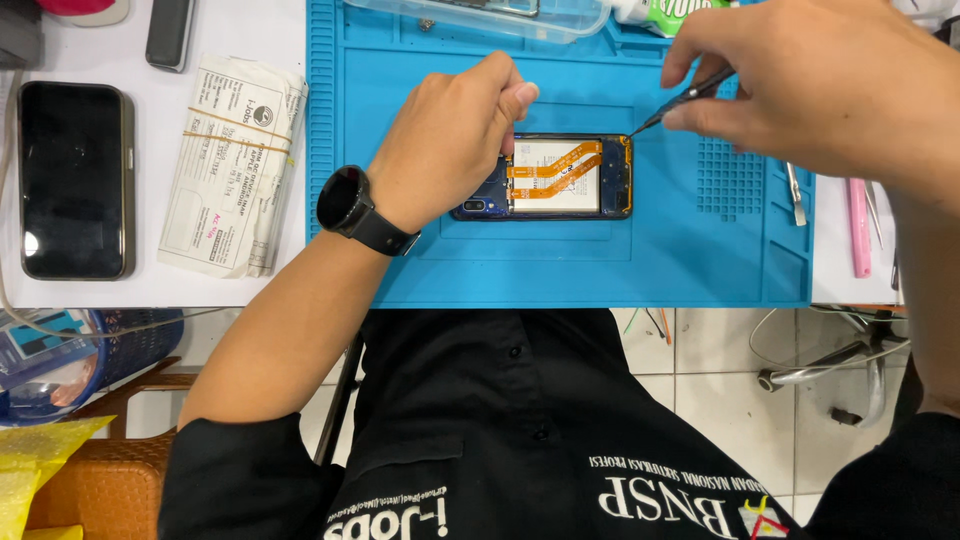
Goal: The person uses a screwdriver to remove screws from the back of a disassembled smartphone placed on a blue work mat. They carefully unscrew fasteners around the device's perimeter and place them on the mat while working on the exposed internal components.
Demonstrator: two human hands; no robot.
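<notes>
Fingers of the left hand (455, 140) clamp the opened phone (560, 178); right hand (810, 85) pinches tweezers (680, 100).

Opened phone's (556, 178) left end under left hand (450, 140) (clear tray (480, 15) cut off above)

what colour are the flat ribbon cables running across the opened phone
Orange. The ribbon cables cross the white battery inside the opened phone, seen clearly in the head view.
</notes>
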